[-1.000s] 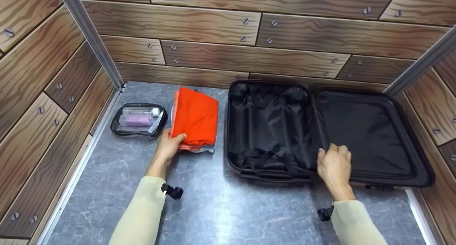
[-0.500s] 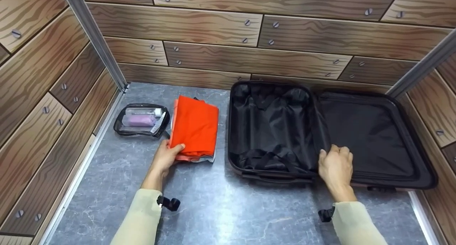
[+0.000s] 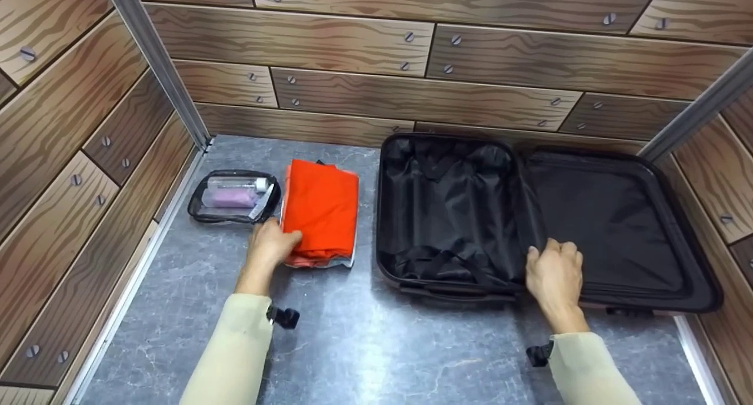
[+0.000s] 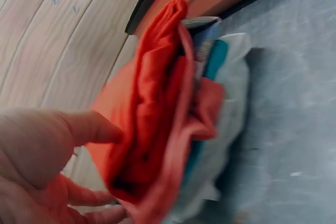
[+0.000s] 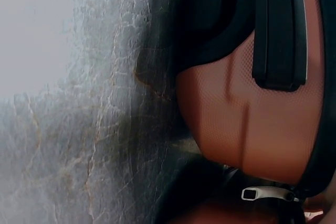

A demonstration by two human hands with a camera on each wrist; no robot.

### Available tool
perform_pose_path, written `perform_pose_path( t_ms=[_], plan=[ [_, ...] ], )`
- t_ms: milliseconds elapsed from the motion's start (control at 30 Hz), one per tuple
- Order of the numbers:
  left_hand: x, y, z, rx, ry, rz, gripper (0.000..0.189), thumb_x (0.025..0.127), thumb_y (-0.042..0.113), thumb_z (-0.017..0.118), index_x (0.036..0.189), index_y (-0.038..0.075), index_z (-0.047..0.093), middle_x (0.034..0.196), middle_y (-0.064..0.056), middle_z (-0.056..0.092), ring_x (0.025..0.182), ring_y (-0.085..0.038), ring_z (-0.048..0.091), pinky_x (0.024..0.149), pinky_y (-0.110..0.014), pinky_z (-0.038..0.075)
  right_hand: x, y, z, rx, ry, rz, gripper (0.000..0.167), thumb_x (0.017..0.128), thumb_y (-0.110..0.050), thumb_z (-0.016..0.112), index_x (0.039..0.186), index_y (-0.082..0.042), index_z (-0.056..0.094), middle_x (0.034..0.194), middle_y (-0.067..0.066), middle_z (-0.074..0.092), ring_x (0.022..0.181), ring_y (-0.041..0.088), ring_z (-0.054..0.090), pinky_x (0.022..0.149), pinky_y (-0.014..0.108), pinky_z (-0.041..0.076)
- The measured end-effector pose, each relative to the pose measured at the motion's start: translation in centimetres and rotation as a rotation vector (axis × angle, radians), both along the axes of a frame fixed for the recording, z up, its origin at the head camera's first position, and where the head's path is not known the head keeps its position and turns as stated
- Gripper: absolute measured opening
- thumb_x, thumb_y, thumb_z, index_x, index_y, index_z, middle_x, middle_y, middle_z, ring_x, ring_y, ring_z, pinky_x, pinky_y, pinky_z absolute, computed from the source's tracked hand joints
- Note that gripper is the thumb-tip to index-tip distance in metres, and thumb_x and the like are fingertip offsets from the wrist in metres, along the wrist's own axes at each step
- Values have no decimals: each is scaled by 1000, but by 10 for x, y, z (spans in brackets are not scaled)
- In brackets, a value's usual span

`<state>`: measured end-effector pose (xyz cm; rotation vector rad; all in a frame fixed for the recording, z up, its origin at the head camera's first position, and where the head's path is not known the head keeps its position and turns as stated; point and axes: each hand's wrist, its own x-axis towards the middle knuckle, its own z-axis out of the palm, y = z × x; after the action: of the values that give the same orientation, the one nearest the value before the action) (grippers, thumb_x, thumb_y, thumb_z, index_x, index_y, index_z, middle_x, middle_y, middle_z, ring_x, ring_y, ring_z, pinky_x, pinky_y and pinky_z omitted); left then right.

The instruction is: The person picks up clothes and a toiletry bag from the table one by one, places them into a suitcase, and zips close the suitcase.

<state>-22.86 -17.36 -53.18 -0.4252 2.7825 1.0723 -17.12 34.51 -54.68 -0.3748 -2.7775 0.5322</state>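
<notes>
A folded stack of clothes (image 3: 322, 208), bright orange-red on top, lies on the floor left of the suitcase. At its near left corner, my left hand (image 3: 267, 243) touches the cloth with the thumb; in the left wrist view the thumb (image 4: 97, 128) and fingers are spread and fairly straight. Teal and pale grey layers (image 4: 231, 72) show beneath the red one. An open suitcase (image 3: 453, 211) with black lining lies flat at the right. My right hand (image 3: 554, 278), fingers curled, grips its middle edge between the two halves; the fingertips are hidden.
A clear toiletry pouch (image 3: 234, 196) with black trim holds a bottle and a purple item, just left of the clothes. Wood-patterned walls (image 3: 353, 87) stand behind and at both sides. A zipper pull (image 5: 268, 194) hangs by the suitcase's orange-brown shell (image 5: 231, 124).
The clothes stack came slightly nearer, then shifted a little left. My left hand has moved slightly up and left, its thumb shifting toward the stack's edge. The right hand keeps its place.
</notes>
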Motion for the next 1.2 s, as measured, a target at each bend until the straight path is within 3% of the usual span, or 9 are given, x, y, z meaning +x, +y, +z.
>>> perform_pose_path(
  t_ms=[67, 167, 267, 433, 667, 767, 1033, 1200],
  plan=[
    [-7, 2, 8, -82, 21, -6, 56, 90, 31, 64, 130, -8, 63, 132, -35, 63, 125, -55, 57, 108, -61, 45, 0, 1, 0, -2, 3, -1, 53, 107, -23, 54, 136, 21, 53, 126, 43, 50, 118, 60, 45, 101, 70, 40],
    [-21, 5, 15, -133, 49, -12, 50, 95, 30, 62, 126, -8, 67, 129, -35, 66, 123, -55, 59, 106, -60, 47, 0, 1, 0, -7, 9, -2, 53, 107, -23, 54, 136, 21, 53, 127, 43, 50, 119, 60, 45, 101, 70, 40],
    [-33, 8, 18, -130, 47, -18, 47, 98, 33, 62, 121, -8, 70, 125, -32, 69, 117, -50, 65, 101, -58, 51, 1, 1, 0, -5, 7, 2, 52, 107, -22, 54, 136, 22, 53, 127, 43, 50, 119, 60, 44, 100, 71, 41],
    [-46, 9, 15, -85, -31, 12, 54, 101, 42, 66, 126, -6, 67, 128, -29, 69, 114, -45, 66, 100, -55, 51, 2, -1, 1, -7, 1, 6, 52, 107, -22, 54, 136, 21, 53, 128, 43, 49, 120, 60, 44, 99, 71, 41],
    [-53, 9, 17, -47, -59, 6, 58, 97, 41, 74, 127, -7, 65, 128, -28, 69, 110, -42, 66, 99, -53, 51, 2, -1, 2, -12, 4, -8, 53, 107, -23, 54, 137, 21, 52, 129, 42, 49, 122, 59, 44, 101, 71, 41],
    [-56, 11, 22, -21, -63, -14, 56, 96, 38, 71, 127, -8, 65, 128, -26, 69, 108, -40, 65, 98, -52, 52, 2, 0, 2, -14, 5, -10, 53, 107, -24, 54, 137, 21, 52, 129, 42, 49, 122, 59, 44, 102, 71, 41],
    [-59, 22, 35, 262, -26, -70, 55, 97, 20, 53, 145, -8, 50, 138, -27, 60, 119, -37, 57, 108, -50, 46, 2, -1, 0, -21, 18, -22, 51, 106, -23, 56, 135, 19, 54, 126, 41, 50, 121, 59, 44, 99, 71, 41],
    [-58, 26, 43, 154, 14, -112, 54, 99, 18, 50, 145, -11, 47, 140, -32, 59, 128, -43, 59, 112, -54, 45, 2, -1, 1, -30, 10, -28, 52, 106, -24, 56, 136, 19, 54, 127, 41, 50, 121, 58, 45, 100, 71, 41]
  ],
)
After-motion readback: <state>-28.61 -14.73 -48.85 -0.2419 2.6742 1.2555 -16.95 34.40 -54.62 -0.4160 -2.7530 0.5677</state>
